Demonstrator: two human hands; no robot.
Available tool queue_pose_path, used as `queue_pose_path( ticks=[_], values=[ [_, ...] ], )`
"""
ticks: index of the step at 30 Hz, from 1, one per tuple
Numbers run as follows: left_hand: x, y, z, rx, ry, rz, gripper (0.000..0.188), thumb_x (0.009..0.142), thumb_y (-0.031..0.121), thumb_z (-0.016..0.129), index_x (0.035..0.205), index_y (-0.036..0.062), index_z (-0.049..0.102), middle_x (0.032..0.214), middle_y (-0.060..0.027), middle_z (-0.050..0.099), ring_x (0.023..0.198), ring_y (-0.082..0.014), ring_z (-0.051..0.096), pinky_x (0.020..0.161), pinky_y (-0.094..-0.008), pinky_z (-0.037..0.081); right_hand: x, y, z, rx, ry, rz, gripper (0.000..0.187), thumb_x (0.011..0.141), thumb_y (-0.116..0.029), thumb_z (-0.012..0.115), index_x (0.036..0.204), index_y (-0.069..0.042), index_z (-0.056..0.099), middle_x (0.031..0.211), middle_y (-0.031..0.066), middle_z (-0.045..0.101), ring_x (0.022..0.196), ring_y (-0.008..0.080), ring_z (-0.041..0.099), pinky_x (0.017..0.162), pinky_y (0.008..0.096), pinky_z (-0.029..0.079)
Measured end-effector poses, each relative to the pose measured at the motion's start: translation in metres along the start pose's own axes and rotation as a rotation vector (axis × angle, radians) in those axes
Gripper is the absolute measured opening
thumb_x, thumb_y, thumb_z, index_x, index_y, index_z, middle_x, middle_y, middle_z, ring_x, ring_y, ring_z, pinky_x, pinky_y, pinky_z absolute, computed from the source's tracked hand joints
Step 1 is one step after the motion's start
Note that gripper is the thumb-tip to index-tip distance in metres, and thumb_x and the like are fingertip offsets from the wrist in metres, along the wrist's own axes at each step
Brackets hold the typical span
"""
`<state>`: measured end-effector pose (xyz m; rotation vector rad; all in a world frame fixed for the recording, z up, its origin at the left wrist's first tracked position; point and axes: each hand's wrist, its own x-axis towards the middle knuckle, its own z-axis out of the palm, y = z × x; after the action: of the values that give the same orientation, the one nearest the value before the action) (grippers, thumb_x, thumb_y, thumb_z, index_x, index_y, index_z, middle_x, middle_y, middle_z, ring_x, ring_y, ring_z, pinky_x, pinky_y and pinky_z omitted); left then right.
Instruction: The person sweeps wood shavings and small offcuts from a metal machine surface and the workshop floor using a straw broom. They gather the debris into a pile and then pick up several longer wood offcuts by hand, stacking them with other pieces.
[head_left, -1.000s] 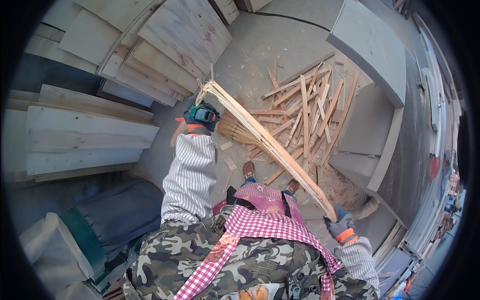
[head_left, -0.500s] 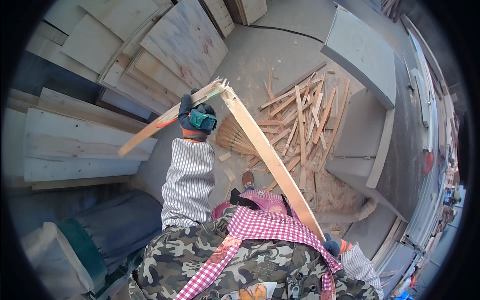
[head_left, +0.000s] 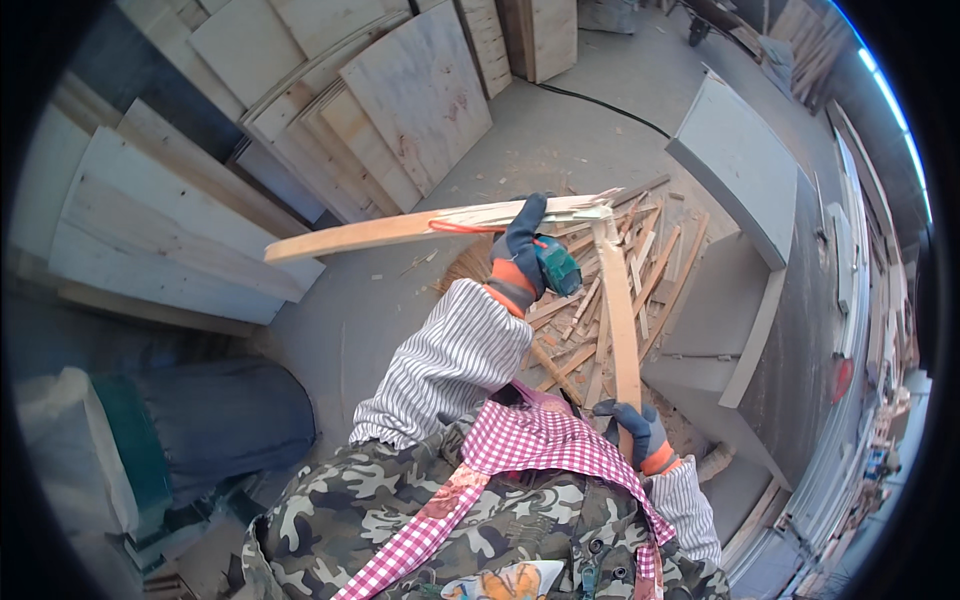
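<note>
A broken wooden strip (head_left: 360, 236) bends sharply at a splintered corner, where its two lengths still meet. My left hand (head_left: 515, 250), in a dark glove with an orange cuff, is closed around the splintered part of the left length. Against that hand sits a boxy teal-and-black object (head_left: 558, 266); its kind is unclear. A thin red band or cord (head_left: 465, 228) shows along the wood beside the glove. My right hand (head_left: 640, 432), gloved likewise, grips the near end of the other length (head_left: 620, 320), which runs from the break toward my body.
Loose wood offcuts (head_left: 665, 260) lie heaped on the floor beyond my hands, with a straw broom (head_left: 468, 264) partly hidden beside them. Plywood sheets (head_left: 420, 95) lean at the far left. A grey machine (head_left: 740, 160) stands to the right; a dark covered bundle (head_left: 235, 415) lies near left.
My left hand has moved right, swinging its length of wood nearly level and narrowing the bend. My right hand has come further into view, and the view has shifted.
</note>
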<state>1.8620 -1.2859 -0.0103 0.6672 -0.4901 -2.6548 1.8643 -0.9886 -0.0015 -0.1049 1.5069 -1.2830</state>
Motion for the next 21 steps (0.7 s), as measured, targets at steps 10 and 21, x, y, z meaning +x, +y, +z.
queue_pose_path(
  ticks=[10, 21],
  values=[
    [-0.049, 0.015, -0.037, 0.867, 0.021, 0.283, 0.036, 0.074, 0.014, 0.065, 0.106, 0.0011, 0.054, 0.089, -0.0063, 0.059, 0.076, -0.0132, 0.055, 0.072, -0.0252, 0.044, -0.044, -0.087, -0.008, -0.171, 0.265, -0.089, 0.025, 0.076, -0.021, 0.059, 0.089, 0.000, 0.062, 0.051, 0.0027, 0.050, 0.039, 0.0098, 0.045, 0.036, 0.0226, 0.035],
    [0.013, 0.002, -0.031, 1.503, -0.132, 0.583, 0.068, 0.064, 0.035, 0.073, 0.119, 0.0049, 0.045, 0.106, -0.0166, 0.056, 0.094, -0.0257, 0.055, 0.081, -0.0328, 0.043, -0.070, -0.107, -0.004, -0.035, 0.149, -0.039, 0.035, 0.076, -0.031, 0.056, 0.090, 0.001, 0.060, 0.051, 0.0029, 0.048, 0.040, 0.0101, 0.043, 0.037, 0.0230, 0.033]
  ],
)
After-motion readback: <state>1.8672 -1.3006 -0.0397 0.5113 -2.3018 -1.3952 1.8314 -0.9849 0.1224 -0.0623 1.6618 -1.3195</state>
